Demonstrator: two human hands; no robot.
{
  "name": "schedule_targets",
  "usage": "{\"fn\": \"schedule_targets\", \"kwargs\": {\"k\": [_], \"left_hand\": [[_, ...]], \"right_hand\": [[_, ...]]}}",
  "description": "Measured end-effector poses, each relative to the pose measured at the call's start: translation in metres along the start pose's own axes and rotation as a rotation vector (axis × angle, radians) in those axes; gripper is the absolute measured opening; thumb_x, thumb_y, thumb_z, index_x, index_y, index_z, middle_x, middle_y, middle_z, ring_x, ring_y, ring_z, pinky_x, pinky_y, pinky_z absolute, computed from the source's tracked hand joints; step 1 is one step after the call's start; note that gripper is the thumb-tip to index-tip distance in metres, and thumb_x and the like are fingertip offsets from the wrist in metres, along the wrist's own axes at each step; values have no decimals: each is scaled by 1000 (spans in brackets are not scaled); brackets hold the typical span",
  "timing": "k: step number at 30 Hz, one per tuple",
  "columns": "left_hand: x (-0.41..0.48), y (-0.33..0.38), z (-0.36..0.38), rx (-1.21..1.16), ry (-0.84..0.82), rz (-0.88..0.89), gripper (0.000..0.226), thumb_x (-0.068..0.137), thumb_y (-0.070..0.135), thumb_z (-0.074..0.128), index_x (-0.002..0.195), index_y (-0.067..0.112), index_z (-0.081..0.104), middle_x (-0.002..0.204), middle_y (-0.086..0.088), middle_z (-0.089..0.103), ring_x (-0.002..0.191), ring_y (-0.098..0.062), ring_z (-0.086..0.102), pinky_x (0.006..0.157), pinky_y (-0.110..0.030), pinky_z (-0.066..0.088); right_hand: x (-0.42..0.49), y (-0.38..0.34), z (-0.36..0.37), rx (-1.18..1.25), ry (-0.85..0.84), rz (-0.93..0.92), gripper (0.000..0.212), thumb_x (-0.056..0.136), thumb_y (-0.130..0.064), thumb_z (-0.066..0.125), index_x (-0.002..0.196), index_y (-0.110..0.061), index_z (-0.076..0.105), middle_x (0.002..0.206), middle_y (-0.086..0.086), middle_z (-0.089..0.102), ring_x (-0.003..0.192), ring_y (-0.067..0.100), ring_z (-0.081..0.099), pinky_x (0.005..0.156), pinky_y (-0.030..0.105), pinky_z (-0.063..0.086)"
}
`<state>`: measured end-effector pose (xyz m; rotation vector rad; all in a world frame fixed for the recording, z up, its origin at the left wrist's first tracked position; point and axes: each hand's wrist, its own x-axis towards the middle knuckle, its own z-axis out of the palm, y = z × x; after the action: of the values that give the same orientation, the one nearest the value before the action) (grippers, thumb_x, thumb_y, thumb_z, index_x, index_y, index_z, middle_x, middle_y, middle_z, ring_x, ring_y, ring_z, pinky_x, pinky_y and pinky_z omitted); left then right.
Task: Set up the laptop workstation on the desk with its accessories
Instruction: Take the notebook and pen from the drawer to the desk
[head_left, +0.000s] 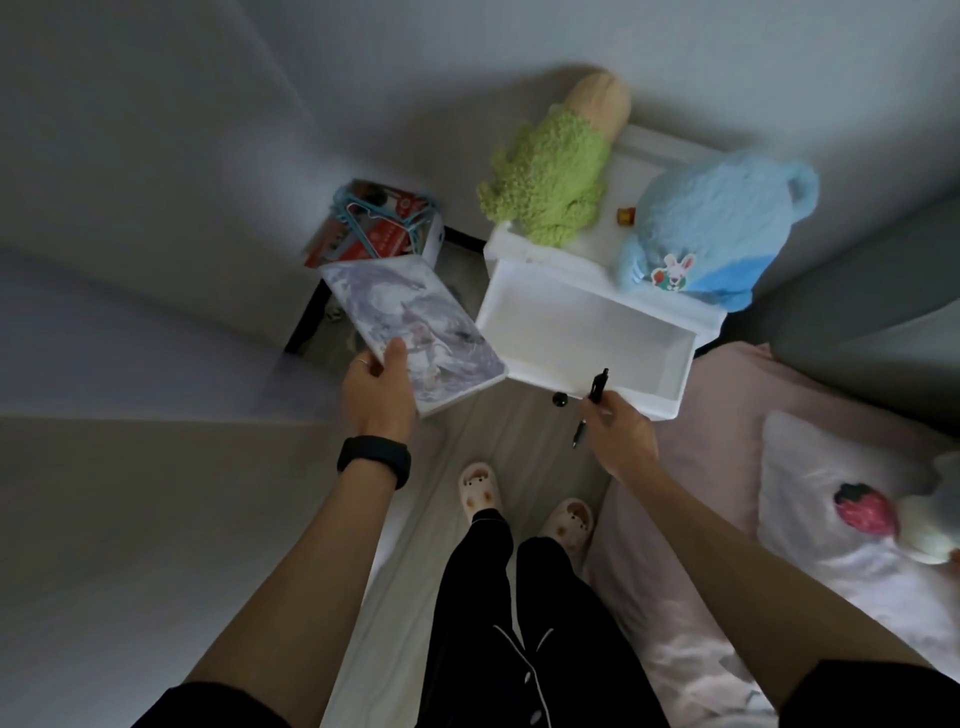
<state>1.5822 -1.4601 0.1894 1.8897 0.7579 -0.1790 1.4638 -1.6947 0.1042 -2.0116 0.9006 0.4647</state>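
My left hand (378, 385) grips a notebook (410, 322) with a pale illustrated cover by its near edge, thumb on top, holding it above the floor left of a white nightstand. My right hand (618, 431) holds a black pen (592, 402) over the front edge of the nightstand's pulled-out white drawer (587, 332), which shows nothing inside. The drawer's black knob (560, 400) sits just left of the pen. No laptop or desk is in view.
A green plush (550, 192) and a blue plush (717, 228) lie on the nightstand top (597, 244). A box with blue hangers (374, 223) stands against the wall. A bed with pink sheet and pillow (852, 499) is at right. My slippered feet stand below on the floor.
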Motion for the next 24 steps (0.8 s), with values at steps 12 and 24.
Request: {"fn": "schedule_targets", "kwargs": {"k": [12,24], "left_hand": [[11,9,12,-27,10,15,26,95,30,63,96,4,62,84,0,65,74,-13,62,59,-20,48],[34,18,6,55,55,54,26,95,38,61,88,12,61,79,8,61,72,-9,59,60,-24,46]], "right_hand": [[25,-1,27,-133,-145,-37,29,102,-33,51,117,-13,67,118,11,68,114,33,62,89,40,48],[61,-54,10,-157,75,-181,34,102,-36,49,127,-18,62,134,5,60,121,29,57,97,44,50]]}}
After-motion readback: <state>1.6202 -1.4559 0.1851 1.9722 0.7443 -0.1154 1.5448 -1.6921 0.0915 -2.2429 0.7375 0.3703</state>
